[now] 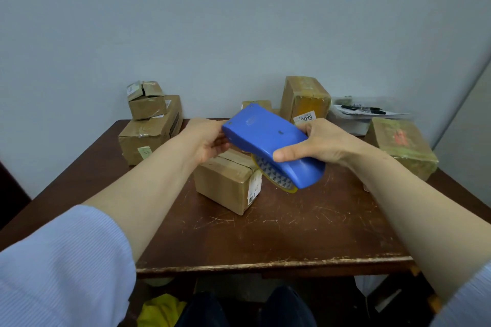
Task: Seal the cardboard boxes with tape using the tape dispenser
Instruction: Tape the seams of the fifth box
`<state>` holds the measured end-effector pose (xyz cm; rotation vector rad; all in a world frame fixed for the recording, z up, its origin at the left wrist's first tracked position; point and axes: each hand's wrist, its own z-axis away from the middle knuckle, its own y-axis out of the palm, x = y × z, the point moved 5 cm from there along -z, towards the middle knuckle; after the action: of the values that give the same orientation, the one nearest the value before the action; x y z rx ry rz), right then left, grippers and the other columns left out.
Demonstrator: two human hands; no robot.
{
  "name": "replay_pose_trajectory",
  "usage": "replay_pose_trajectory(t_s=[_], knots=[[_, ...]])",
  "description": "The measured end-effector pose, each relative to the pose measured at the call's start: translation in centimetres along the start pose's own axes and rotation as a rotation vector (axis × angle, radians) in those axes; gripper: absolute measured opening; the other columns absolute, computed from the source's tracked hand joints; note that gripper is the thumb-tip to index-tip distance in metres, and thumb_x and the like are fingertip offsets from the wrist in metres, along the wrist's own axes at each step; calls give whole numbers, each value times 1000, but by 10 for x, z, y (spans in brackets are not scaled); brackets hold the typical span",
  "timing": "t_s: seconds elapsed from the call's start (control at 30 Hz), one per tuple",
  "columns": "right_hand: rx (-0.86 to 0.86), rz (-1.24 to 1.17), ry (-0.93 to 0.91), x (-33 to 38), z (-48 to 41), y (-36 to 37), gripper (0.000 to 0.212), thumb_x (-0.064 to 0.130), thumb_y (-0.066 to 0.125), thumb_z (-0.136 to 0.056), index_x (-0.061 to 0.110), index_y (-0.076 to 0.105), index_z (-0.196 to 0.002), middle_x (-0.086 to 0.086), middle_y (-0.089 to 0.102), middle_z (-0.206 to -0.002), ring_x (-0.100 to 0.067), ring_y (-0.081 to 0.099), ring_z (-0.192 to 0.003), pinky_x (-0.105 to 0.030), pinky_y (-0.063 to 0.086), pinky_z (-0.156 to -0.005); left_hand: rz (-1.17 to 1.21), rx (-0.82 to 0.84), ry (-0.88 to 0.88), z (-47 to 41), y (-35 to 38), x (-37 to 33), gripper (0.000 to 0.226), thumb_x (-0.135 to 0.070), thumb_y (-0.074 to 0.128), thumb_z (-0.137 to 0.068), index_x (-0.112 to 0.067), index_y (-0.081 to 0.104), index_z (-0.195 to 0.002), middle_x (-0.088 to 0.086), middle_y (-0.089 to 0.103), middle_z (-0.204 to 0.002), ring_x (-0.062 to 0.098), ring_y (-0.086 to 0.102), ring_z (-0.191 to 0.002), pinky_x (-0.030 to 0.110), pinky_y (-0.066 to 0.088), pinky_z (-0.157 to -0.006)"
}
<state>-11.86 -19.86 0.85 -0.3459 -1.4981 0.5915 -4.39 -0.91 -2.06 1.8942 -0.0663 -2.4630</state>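
Overhead, blue tape dispenser tilted, yellowish roll beneath, right hand gripping

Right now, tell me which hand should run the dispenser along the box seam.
Probably the right hand: it wraps the blue tape dispenser near the roll; the left hand only steadies its far end above the box.

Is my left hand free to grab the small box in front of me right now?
Probably not yet: the left hand is right above the box, but holding the blue tape dispenser.

Both arms outstretched; left hand and right hand gripping
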Motion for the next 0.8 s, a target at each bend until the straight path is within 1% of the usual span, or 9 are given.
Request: replay_pose_trajectory(t_s=[0.07,0.13,0.23,0.33,0.4,0.47,0.57,0.63,0.8], knots=[[-27,98,-16,12,0,4,52,43,88,-49,18,65,-90,7,67,-83,-8,64,-73,-21,50,-62,-38,-43,51,-5,-7,-1,29,8,47,-87,-11,56,-66,1,57,-55,12,45,-54,20,41,-49],[-23,166,-26,20,0,7,47,41,87,-55,21,61,-88,8,63,-83,-6,61,-73,-20,48,-61,-34,-83,77,-11,-16,-2,27,9,48,-84,-9,59,-67,6,58,-67,14,44,-55,23,39,-53],[-27,275,-17,27,-2,11,54,47,85,-54,21,56,-92,7,59,-87,-8,58,-77,-23,48,-65,-50,-103,102,-14,-19,-5,18,7,62,-79,-7,62,-68,7,60,-64,11,47,-45,27,37,-59],[-83,352,-19,29,0,7,71,52,85,-55,23,49,-109,9,55,-99,-7,57,-85,-25,49,-70,-104,-117,120,-15,-21,-10,13,2,73,-75,-6,64,-71,5,57,-61,9,44,-38,23,36,-50],[-88,370,-11,26,5,-1,79,56,84,-51,28,48,-116,10,55,-105,-7,57,-89,-25,48,-71,-137,-211,140,-22,-41,-15,12,-2,76,-74,-8,66,-76,6,63,-70,11,50,-48,19,38,-44],[-85,349,5,21,15,-12,84,58,78,-43,35,50,-119,13,57,-107,-5,58,-90,-25,47,-73,-154,-307,152,-30,-69,-18,17,-5,79,-71,-5,69,-85,12,68,-89,18,52,-66,23,39,-49],[-79,329,-10,17,24,-17,66,45,84,-61,32,56,-120,11,58,-110,-10,59,-94,-27,48,-81,-190,-325,145,-39,-83,-12,13,-4,78,-72,-8,66,-76,16,68,-99,21,45,-75,25,35,-53],[-64,329,-25,17,23,-13,49,37,79,-70,29,61,-115,7,60,-110,-14,59,-97,-31,47,-86,-240,-307,146,-44,-80,-7,10,-4,76,-75,-9,68,-75,16,68,-103,22,46,-79,26,35,-55],[-49,292,-5,14,13,-7,39,40,78,-69,31,67,-106,6,65,-105,-11,61,-91,-31,49,-85,-270,-331,103,-52,-88,-2,12,-5,77,-74,-12,67,-74,14,67,-105,23,55,-87,26,36,-53]])
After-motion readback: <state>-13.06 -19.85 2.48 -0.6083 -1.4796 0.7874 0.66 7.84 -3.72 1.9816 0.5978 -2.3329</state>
